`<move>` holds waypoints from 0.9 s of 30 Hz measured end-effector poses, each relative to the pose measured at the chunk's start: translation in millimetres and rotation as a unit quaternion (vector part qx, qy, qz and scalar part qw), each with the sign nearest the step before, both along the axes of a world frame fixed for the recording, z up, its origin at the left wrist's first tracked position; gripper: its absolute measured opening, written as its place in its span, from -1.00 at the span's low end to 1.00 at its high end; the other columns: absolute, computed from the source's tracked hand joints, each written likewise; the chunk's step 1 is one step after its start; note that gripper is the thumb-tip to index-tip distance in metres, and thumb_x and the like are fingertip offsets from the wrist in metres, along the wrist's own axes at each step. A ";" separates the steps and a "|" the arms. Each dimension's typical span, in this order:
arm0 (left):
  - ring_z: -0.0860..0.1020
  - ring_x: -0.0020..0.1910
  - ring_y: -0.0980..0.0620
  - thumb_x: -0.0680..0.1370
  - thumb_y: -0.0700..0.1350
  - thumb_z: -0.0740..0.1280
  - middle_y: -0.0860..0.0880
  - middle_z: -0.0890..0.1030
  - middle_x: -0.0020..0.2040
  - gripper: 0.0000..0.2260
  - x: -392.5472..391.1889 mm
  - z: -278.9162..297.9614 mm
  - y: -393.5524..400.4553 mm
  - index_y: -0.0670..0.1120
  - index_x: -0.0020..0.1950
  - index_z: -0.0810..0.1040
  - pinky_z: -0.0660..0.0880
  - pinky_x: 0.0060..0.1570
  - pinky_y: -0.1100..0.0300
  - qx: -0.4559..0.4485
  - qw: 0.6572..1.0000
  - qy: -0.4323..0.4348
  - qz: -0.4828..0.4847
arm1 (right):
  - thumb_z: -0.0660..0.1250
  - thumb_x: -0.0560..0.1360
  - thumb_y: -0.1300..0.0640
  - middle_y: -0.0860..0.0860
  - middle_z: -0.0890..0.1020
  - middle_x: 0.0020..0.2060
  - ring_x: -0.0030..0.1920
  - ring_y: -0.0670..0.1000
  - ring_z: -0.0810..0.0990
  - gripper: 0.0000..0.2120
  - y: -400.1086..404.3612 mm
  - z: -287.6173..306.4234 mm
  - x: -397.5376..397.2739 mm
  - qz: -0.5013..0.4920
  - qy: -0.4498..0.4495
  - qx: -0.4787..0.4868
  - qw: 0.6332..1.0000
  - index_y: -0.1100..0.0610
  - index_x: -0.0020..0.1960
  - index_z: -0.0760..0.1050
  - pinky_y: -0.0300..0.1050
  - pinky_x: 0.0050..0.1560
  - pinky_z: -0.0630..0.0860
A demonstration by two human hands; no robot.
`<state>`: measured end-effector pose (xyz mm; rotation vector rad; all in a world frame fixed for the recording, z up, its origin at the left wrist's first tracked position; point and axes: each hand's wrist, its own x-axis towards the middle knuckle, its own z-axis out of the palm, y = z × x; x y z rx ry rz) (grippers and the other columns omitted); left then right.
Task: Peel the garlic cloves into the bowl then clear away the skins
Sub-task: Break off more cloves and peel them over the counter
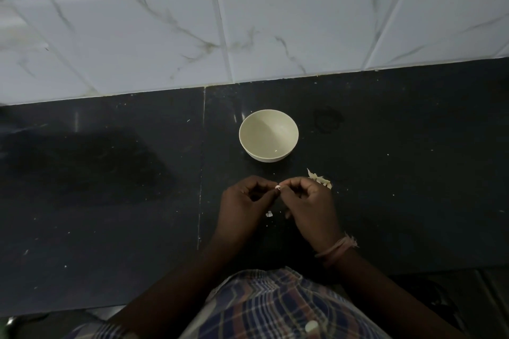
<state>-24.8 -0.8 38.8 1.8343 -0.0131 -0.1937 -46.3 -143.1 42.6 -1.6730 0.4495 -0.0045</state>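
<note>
Peeling in hand: left hand (245, 201) and right hand (308, 198) both pinching one garlic clove (277, 187) above the dark desk (110, 201), just short of the bowl (268, 135). Skins (321, 179) heaped beside the right hand. Next, probably: stripping the remaining skin, dropping the clove in the bowl.

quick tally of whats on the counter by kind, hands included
hands: 2, left hand and right hand
bowl: 1
garlic clove, pinched between both hands' fingers: 1
pile of skins: 1
loose skin scrap: 1
total: 6
</note>
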 end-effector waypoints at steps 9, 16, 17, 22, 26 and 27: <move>0.67 -0.22 0.23 0.48 -0.19 0.54 0.19 0.71 -0.22 -0.88 5.8 8.3 9.4 0.04 -0.11 0.75 0.58 -0.21 0.28 0.089 0.993 -0.073 -0.031 | 0.40 0.50 0.31 0.06 0.69 -0.32 -0.39 0.09 0.67 -0.90 -3.7 4.8 3.1 0.057 -0.009 -0.009 0.998 0.16 -0.15 0.64 -0.18 -0.37 0.56; 0.62 -0.26 0.32 0.46 -0.21 0.54 0.27 0.64 -0.30 -0.90 14.8 13.6 11.0 -0.01 -0.11 0.77 0.41 -0.27 0.49 0.139 0.983 -0.086 -0.079 | 0.37 0.54 0.29 0.10 0.68 -0.32 -0.36 0.06 0.71 -0.90 -6.9 6.5 3.4 0.103 0.000 -0.027 0.994 0.19 -0.13 0.63 -0.10 -0.32 0.61; 0.63 -0.26 0.30 0.46 -0.20 0.54 0.24 0.66 -0.29 -0.90 15.1 13.5 10.6 -0.01 -0.12 0.77 0.43 -0.27 0.46 0.134 0.985 -0.079 -0.076 | 0.37 0.54 0.29 0.10 0.68 -0.32 -0.37 0.07 0.70 -0.90 -7.3 7.2 3.8 0.104 -0.003 -0.033 0.994 0.19 -0.13 0.63 -0.05 -0.31 0.61; 0.66 -0.26 0.23 0.46 -0.21 0.54 0.11 0.72 -0.25 -0.91 15.6 10.8 10.1 -0.03 -0.11 0.78 0.58 -0.23 0.22 0.113 0.989 -0.054 -0.078 | 0.38 0.52 0.29 0.10 0.67 -0.34 -0.37 0.16 0.68 -0.88 -6.3 7.3 5.0 0.093 -0.004 -0.044 0.995 0.17 -0.17 0.65 0.12 -0.27 0.63; 0.68 -0.25 0.18 0.46 -0.21 0.52 0.10 0.73 -0.24 -0.89 19.4 9.3 13.0 -0.01 -0.10 0.78 0.62 -0.20 0.10 0.105 0.990 -0.036 -0.086 | 0.38 0.51 0.28 0.09 0.67 -0.38 -0.41 0.13 0.68 -0.86 -4.2 10.6 6.4 0.093 0.002 -0.046 0.995 0.17 -0.20 0.65 0.01 -0.33 0.58; 0.69 -0.24 0.16 0.46 -0.21 0.52 0.10 0.73 -0.24 -0.88 20.3 8.8 14.4 0.00 -0.10 0.78 0.62 -0.20 0.09 0.102 0.990 -0.029 -0.090 | 0.38 0.51 0.28 0.08 0.66 -0.39 -0.42 0.12 0.68 -0.85 -3.1 11.7 6.8 0.092 0.005 -0.044 0.995 0.17 -0.21 0.65 -0.05 -0.34 0.55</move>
